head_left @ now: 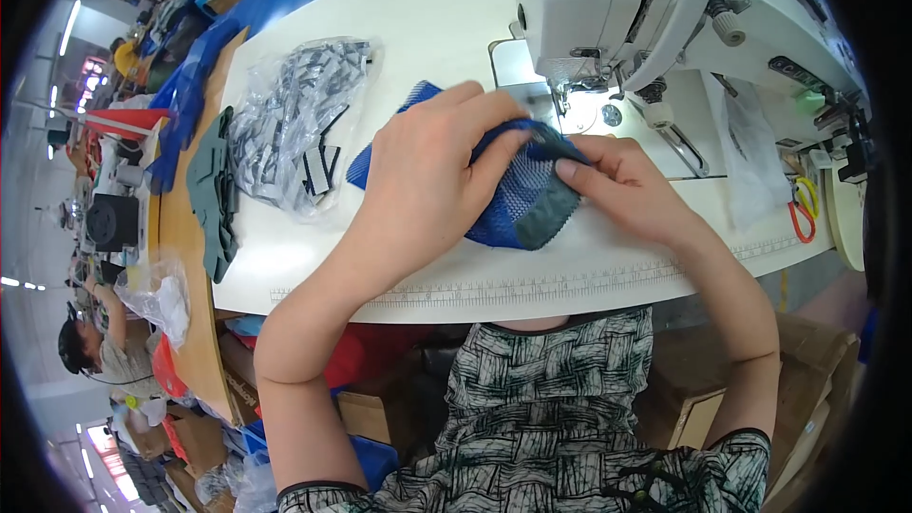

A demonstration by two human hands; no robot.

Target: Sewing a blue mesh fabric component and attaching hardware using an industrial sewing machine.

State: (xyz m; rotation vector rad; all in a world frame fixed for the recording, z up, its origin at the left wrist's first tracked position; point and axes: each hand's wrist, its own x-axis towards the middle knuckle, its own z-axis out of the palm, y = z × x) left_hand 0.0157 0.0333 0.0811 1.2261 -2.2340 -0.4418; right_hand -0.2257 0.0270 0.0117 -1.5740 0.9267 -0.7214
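Observation:
Between my hands is a piece of blue mesh fabric (496,215) with a dark green strip (549,213) along one edge. My left hand (432,157) comes over it from above, thumb and fingers pinching its folded upper edge. With thumb and curled fingers, my right hand (622,185) grips the right end of the fabric. The cloth lies partly on the white table, just in front of the sewing machine (594,14). Under the machine's lit head, the needle area and presser foot (562,95) show close behind my fingers. Part of the fabric is hidden behind my left hand.
A clear plastic bag of small dark and white strips (299,123) lies left on the table, with dark green fabric pieces (213,195) beside it. Scissors with red and yellow handles (804,211) sit at the right edge. Another person (100,342) works far left.

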